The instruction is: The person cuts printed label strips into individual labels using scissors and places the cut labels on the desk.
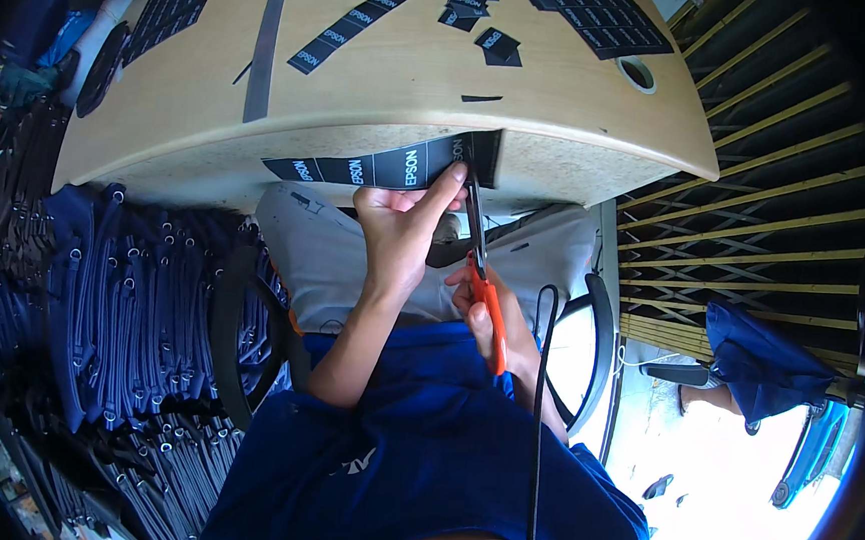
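Here my left hand (401, 218) pinches the black label strip (379, 169) taut at twelve o'clock, so the orange-handled scissors (482, 274), gripped in my right hand (494, 320), cut cleanly.

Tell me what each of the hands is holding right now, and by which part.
Left hand pinches the black label strip near its right end. Right hand grips the scissors by their orange handles.

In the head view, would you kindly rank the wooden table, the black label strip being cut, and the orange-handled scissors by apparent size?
1. wooden table
2. black label strip
3. orange-handled scissors, close to the strip in length, so that order is unsure.
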The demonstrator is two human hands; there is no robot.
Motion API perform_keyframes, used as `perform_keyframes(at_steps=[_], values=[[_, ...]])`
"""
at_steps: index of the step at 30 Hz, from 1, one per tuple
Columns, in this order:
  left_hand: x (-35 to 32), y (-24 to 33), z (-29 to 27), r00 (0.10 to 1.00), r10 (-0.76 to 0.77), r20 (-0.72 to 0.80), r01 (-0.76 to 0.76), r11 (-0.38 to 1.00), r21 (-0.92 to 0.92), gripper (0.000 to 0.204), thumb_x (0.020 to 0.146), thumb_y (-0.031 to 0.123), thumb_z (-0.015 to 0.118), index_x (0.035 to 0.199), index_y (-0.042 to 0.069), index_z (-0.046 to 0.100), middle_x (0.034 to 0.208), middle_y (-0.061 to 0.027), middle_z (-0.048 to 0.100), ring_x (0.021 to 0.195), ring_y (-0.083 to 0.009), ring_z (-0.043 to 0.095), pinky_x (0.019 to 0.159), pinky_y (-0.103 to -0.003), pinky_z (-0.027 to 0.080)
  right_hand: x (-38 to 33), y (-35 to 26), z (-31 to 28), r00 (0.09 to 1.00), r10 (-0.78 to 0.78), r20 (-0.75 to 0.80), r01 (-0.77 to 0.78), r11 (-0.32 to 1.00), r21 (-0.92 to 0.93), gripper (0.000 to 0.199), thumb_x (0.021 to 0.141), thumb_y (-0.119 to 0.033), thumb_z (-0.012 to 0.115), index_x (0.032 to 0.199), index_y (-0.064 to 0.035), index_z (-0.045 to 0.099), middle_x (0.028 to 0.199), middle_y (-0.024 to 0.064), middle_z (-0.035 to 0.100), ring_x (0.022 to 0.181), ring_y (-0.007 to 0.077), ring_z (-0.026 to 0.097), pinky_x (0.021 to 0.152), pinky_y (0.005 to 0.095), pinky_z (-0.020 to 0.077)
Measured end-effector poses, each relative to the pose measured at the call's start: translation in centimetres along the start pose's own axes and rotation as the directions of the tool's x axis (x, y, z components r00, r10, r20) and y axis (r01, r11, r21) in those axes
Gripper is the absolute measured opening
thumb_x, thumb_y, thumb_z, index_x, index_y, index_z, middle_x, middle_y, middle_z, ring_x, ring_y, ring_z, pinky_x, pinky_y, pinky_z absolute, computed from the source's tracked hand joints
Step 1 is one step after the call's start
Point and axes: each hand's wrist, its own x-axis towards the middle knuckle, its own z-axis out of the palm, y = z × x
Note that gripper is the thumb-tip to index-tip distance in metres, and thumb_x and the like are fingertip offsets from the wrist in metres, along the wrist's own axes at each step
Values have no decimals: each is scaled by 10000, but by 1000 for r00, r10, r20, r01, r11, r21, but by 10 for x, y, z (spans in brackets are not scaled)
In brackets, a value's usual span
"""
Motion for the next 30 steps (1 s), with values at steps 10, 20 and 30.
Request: perform_keyframes(at_steps=[10, 20, 30], values=[[7, 4, 13, 999, 36, 22, -36, 999, -8, 123, 767, 17, 705, 862, -39, 650, 773, -87, 660, 638, -116, 630, 583, -243, 529, 19, -6, -7, 999, -6, -31, 9, 993, 120, 797, 808, -708, 413, 1005, 61, 486, 669, 4, 442, 588, 85, 426, 552, 238, 373], [15, -1, 17, 997, 75, 29, -74, 997, -29, 151, 771, -9, 690, 905, -44, 631, 802, -80, 654, 652, -122, 630, 583, -249, 529, 24, -13, -11, 1000, 10, -23, -7, 990, 141, 845, 786, -738, 405, 998, 75, 495, 634, -4, 442, 562, 77, 428, 519, 224, 367], [25, -3, 22, 999, 38, 33, -37, 999, -8, 116, 773, 9, 696, 866, -32, 639, 784, -77, 655, 638, -113, 622, 578, -242, 520, 32, -17, -13, 996, 74, -42, -67, 987, 145, 705, 864, -645, 384, 941, 46, 503, 601, 8, 450, 529, 86, 433, 482, 234, 361]])
